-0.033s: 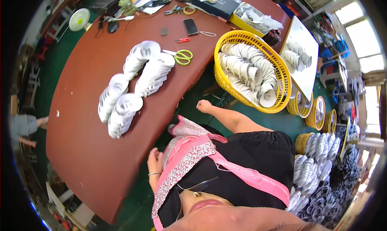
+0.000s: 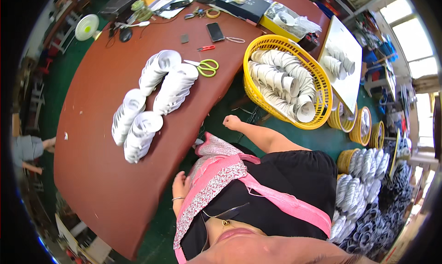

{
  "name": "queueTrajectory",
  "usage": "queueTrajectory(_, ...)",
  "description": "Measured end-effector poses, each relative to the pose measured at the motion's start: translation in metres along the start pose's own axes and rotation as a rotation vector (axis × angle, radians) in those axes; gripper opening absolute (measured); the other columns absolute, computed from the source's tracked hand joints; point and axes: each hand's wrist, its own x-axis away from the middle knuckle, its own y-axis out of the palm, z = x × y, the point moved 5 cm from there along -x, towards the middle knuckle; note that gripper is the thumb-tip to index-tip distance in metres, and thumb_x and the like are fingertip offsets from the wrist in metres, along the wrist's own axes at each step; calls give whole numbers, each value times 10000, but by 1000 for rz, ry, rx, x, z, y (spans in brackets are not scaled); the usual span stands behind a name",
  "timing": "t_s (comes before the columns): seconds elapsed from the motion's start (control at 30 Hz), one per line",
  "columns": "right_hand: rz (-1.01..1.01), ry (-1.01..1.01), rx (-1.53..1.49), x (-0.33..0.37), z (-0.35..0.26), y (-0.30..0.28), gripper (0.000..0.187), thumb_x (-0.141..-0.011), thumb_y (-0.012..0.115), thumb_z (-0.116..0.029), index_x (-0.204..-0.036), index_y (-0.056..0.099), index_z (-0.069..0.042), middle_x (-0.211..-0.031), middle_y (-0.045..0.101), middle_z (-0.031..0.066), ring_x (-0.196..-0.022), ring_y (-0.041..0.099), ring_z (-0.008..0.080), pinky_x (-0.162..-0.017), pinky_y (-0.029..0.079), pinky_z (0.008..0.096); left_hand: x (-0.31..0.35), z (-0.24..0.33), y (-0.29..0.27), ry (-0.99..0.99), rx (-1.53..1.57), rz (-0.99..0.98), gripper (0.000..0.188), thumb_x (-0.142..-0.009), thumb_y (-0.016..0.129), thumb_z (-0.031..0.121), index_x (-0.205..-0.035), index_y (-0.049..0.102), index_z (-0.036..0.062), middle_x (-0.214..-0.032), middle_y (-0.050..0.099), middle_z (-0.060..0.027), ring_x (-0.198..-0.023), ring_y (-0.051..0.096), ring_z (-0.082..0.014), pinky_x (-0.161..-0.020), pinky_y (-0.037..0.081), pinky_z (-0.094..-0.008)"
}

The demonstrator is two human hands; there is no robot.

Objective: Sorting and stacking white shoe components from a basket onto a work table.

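My left hand (image 2: 181,185) hangs beside the near edge of the reddish-brown table (image 2: 101,172), a bracelet at its wrist. Its fingers are loosely bent and a little apart, with nothing visible in them. Between the table and the yellow basket (image 2: 328,108), my right hand (image 2: 231,122) is curled closed; no object shows in it. On the table stand several stacks of nested white curled bands (image 2: 176,90). Green-handled scissors (image 2: 208,67) lie beside the far stacks. More white curled bands (image 2: 279,77), in long nested rows, fill the basket.
A phone (image 2: 215,32), red snips (image 2: 206,48) and a tape roll (image 2: 212,13) lie at the back, near a yellow box (image 2: 282,26). A white fan (image 2: 88,27) stands behind. Smaller baskets (image 2: 360,126) and bundled bands (image 2: 354,197) stand right. Another person (image 2: 28,149) is far left.
The view has shifted slightly. My left hand sits a touch further right in the picture; my right hand and the stacks keep their places otherwise.
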Motion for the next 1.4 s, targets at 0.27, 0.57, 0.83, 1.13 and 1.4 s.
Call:
queueTrajectory(0.27, 266, -297, -457, -65, -98, -100, 153, -880, 623, -155, -846, 710, -34, -771, 721, 125, -686, 710, 225, -681, 573, 378, -156, 55, -12, 321, -490, -344, 445, -947, 602, 337, -1311, 575, 82, -1204, 647, -225, -1128, 609, -412, -949, 495, -503)
queueTrajectory(0.57, 698, -37, 83, -252, -160, -270, 692, -826, 757, -362, -1347, 479, -2, -1414, 494, 217, -1305, 453, 386, -1020, 433, 501, -241, 110, -38, 361, -472, -120, 443, -889, 673, 312, -1258, 598, 80, -1125, 646, -230, -1032, 618, -436, -885, 505, -523)
queueTrajectory(0.83, 847, -92, 36, -307, -127, -294, 892, -691, 826, -330, -1407, 396, -18, -1280, 499, 179, -1163, 466, 363, -1017, 406, 506, -262, 80, 39, 96, -452, -314, 452, -924, 633, 339, -1313, 581, 114, -1145, 654, -210, -1059, 614, -433, -913, 494, -510)
queueTrajectory(1.13, 1508, 126, -13, -301, -64, -512, 793, -704, 839, -279, -1343, 435, -41, -1272, 466, 191, -1168, 451, 402, -996, 396, 509, -329, 154, 50, 233, -533, -458, 439, -931, 620, 316, -1320, 575, 116, -1138, 655, -208, -1062, 613, -427, -913, 488, -508)
queueTrajectory(1.4, 1507, 28, 127, -283, -7, -531, 712, -812, 747, -306, -1383, 424, -32, -1416, 434, 191, -1288, 402, 397, -1062, 323, 563, -346, 198, 48, 258, -558, -471, 429, -938, 608, 297, -1325, 570, 117, -1131, 657, -205, -1065, 613, -421, -913, 483, -507)
